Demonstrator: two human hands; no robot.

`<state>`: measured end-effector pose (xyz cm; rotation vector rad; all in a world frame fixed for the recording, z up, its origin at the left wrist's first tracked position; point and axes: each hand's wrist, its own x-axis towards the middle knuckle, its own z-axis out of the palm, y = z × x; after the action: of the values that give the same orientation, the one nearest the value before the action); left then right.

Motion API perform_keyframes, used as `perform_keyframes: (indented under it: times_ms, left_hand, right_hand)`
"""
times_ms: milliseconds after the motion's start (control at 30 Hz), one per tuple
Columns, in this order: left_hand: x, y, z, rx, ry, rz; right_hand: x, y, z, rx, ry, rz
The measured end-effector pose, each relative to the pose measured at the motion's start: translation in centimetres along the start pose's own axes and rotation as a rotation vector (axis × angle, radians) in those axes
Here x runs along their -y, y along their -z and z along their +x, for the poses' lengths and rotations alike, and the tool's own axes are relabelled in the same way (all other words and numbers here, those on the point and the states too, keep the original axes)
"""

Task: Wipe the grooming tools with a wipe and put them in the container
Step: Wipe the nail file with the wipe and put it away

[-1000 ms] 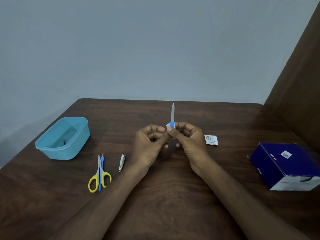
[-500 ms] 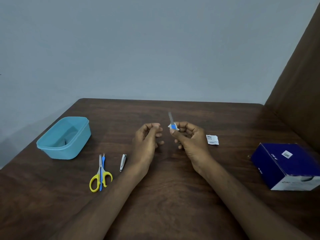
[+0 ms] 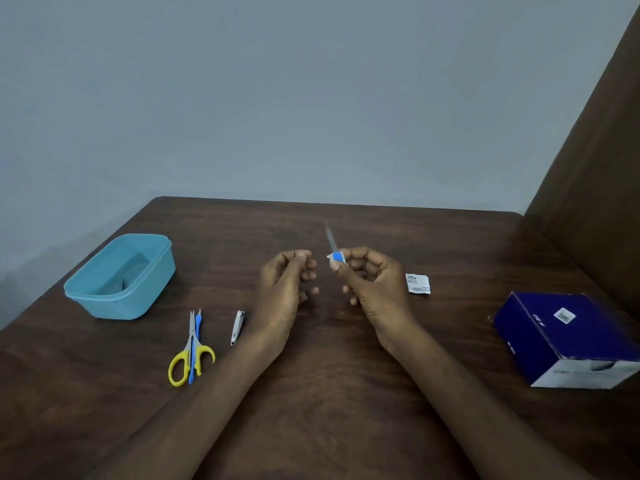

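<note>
My right hand (image 3: 372, 284) pinches a nail file (image 3: 331, 241) by its blue handle, with a small white wipe (image 3: 331, 258) pressed against the handle; the metal blade points up and away, tilted left. My left hand (image 3: 285, 284) hovers a short gap to the left with fingers curled and holds nothing. A light blue container (image 3: 119, 299) stands at the left with something small and dark inside. Yellow-handled scissors (image 3: 192, 358), a blue-handled cuticle tool (image 3: 196, 337) lying on them, and a nail clipper (image 3: 237, 327) rest on the table in front of the container.
A torn white wipe sachet (image 3: 418, 284) lies just right of my right hand. A dark blue box (image 3: 568, 337) sits at the right edge of the brown wooden table (image 3: 329, 393). A brown panel rises along the right side.
My left hand let go of the file and moved left, apart from the right. The file, upright a second ago, now tilts left in my right hand.
</note>
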<state>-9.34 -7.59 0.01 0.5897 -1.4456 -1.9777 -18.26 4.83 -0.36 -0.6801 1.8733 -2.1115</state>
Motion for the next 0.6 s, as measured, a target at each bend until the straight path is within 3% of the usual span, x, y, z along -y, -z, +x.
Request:
perform_keyframes:
  times_ms: [600]
  left_hand:
    - [-0.10,-0.28,-0.18,0.027,-0.014,0.016]
  right_hand:
    - [-0.14,0.04,0.37,-0.036,-0.056,-0.002]
